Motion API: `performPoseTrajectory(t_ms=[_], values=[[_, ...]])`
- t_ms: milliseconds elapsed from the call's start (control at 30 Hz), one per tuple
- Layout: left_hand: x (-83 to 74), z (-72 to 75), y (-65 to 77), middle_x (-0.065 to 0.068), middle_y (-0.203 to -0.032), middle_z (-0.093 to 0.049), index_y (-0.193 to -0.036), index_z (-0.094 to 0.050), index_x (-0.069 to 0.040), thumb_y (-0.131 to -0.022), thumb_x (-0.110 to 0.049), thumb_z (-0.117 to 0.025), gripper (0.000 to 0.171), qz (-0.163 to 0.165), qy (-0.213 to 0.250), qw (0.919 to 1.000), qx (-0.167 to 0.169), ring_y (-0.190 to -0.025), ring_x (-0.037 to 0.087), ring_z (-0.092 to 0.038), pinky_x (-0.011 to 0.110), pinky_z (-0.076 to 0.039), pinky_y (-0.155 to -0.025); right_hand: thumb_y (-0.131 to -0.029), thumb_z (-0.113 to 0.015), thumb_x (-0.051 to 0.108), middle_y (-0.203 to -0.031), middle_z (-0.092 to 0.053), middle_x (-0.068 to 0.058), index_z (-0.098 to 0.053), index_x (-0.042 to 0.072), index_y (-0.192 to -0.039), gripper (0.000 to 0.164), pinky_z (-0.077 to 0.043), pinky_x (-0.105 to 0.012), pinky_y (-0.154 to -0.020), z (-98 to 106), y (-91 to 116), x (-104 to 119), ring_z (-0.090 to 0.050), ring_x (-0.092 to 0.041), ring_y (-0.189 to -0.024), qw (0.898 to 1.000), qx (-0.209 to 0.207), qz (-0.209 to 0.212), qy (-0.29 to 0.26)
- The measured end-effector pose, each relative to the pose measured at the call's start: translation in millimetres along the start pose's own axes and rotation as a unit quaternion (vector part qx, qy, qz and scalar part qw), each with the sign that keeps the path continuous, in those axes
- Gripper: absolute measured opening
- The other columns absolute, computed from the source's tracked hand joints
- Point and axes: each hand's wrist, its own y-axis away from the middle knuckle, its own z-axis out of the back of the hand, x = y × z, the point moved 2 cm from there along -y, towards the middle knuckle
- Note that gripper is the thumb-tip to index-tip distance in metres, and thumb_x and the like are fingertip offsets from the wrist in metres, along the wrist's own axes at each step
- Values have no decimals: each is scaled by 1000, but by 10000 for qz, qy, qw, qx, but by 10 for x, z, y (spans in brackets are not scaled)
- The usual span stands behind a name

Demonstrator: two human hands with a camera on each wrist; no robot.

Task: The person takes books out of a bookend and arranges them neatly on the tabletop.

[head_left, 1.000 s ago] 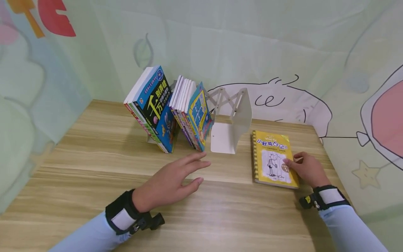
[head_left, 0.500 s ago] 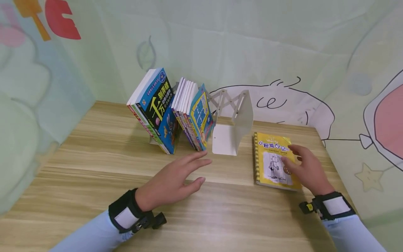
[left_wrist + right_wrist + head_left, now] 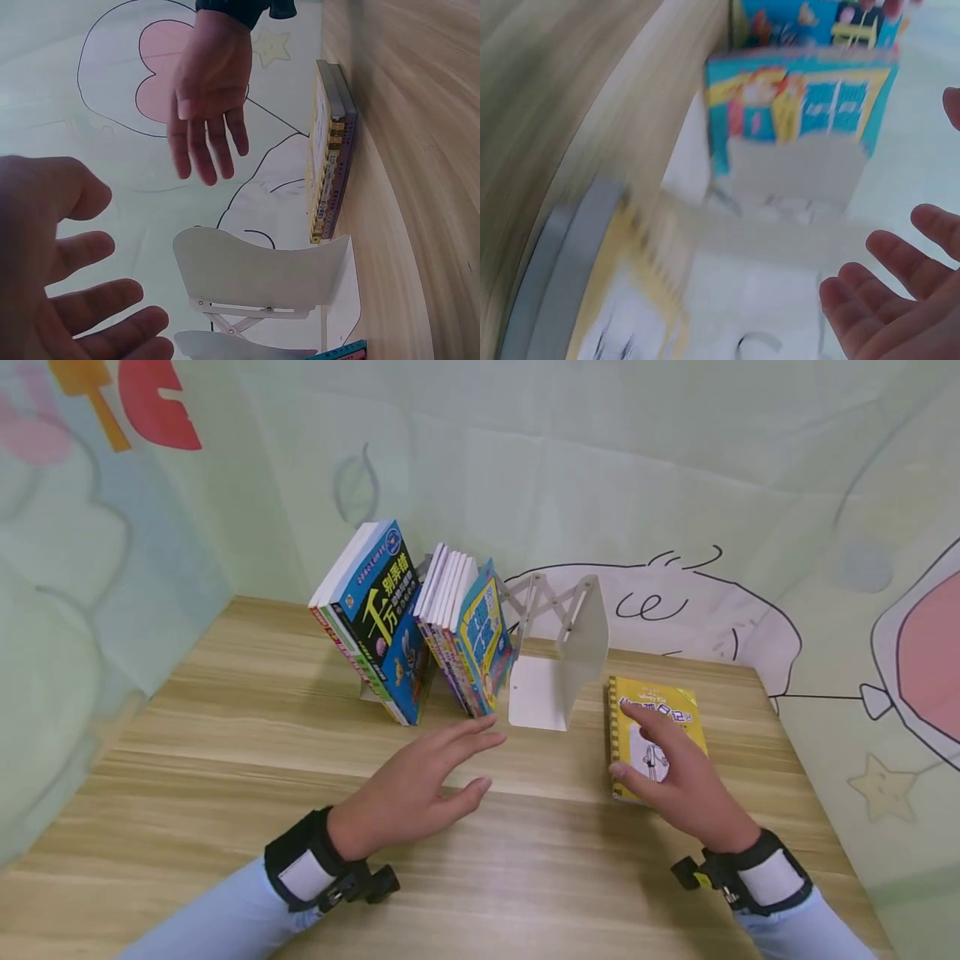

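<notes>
My right hand (image 3: 686, 785) hovers above the yellow books (image 3: 633, 739), fingers parted and nothing held. In the left wrist view that yellow pile (image 3: 330, 154) lies flat on the table, with more than one book in it. My left hand (image 3: 420, 785) is in the air before the standing books, its fingers loosely extended. A leaning row of thin books (image 3: 468, 635) has a blue-and-yellow cover (image 3: 802, 105) facing right. Left of it lean thicker books with a blue-and-black cover (image 3: 393, 627). Both groups stand in a white expanding bookend (image 3: 588, 631), whose right-hand section holds no book.
The wooden table (image 3: 525, 877) runs up to a printed cloth backdrop (image 3: 600, 485) behind and at both sides. Both wrists carry black straps with small cameras (image 3: 757, 872).
My right hand has let go of the yellow book's right edge, risen and moved left over its cover. My left hand stays nearly in place. The view has shifted slightly.
</notes>
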Motion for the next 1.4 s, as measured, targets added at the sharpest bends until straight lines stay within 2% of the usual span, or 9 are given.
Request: performPoseTrajectory(t_ms=[100,167,433,700,933,1067,1200,1300,1400], values=[[-14,5,-4,5,-155,-45,-145,-53,-17,-99,-33,-62,50,4,6,10000,-5,-139,25,-47,49,-44,-110,-87,-79,23,-154,-42,-4,-37,23,-154,80,-43,-32,-111,-50,22,167,-44,-23,-137,9991,61,416,-45],[-27,9,-11,6,-155,-46,-146,-53,-17,-99,-34,-62,51,3,12,10000,-8,-139,25,-47,49,-44,-110,-87,-80,23,-155,-42,-2,-35,24,-155,81,-39,-26,-112,-78,40,270,-43,-20,-139,9982,132,571,-87],[-52,8,-17,5,-156,-44,-147,-51,-19,-97,-34,-63,53,65,-20,10000,-29,-140,24,-47,47,-44,-111,-82,-83,24,-157,-40,-4,-33,21,-156,89,-36,-31,-115,-174,94,546,-39,-21,-143,9937,277,1082,-101],[-66,6,-12,4,-157,-43,-148,-50,-20,-98,-34,-62,53,41,7,10000,-3,-141,23,-45,47,-43,-111,-83,-82,34,-159,-37,-7,-33,16,-156,90,-32,-29,-118,-244,151,644,-36,-24,-145,9867,456,1555,-96],[-80,51,-44,8,-155,-45,-145,-53,-16,-97,-32,-63,52,-96,-186,9996,-187,-139,26,-47,48,-44,-110,-84,-80,37,-160,-36,-1,-31,22,-157,89,-39,-45,-113,-269,161,618,-37,-21,-145,9887,510,1412,28],[-71,132,-133,11,-153,-47,-141,-56,-11,-96,-28,-65,49,-386,-483,9967,-535,-139,29,-46,49,-42,-111,-85,-79,37,-159,-37,-2,-32,23,-157,87,-41,-48,-111,-277,161,608,-38,-22,-145,9895,515,1351,2],[-50,245,-291,14,-150,-49,-138,-59,-10,-94,-21,-62,46,-565,-1025,9887,-937,-141,35,-43,56,-34,-116,-87,-78,36,-159,-37,-2,-32,25,-156,84,-42,-49,-110,-287,165,589,-39,-21,-144,9904,531,1278,-62],[-6,320,-428,19,-148,-50,-137,-60,-9,-91,-20,-58,47,-384,-1474,9808,-1217,-141,43,-39,65,-28,-115,-87,-78,34,-159,-38,-3,-33,24,-156,83,-42,-49,-110,-292,176,577,-39,-22,-144,9910,522,1231,-112],[55,385,-559,23,-150,-47,-140,-57,-9,-91,-24,-58,51,-41,-1585,9784,-1329,-143,47,-34,69,-21,-116,-87,-78,34,-158,-38,-3,-34,23,-156,82,-42,-48,-110,-299,185,569,-39,-22,-144,9912,495,1223,-112]])
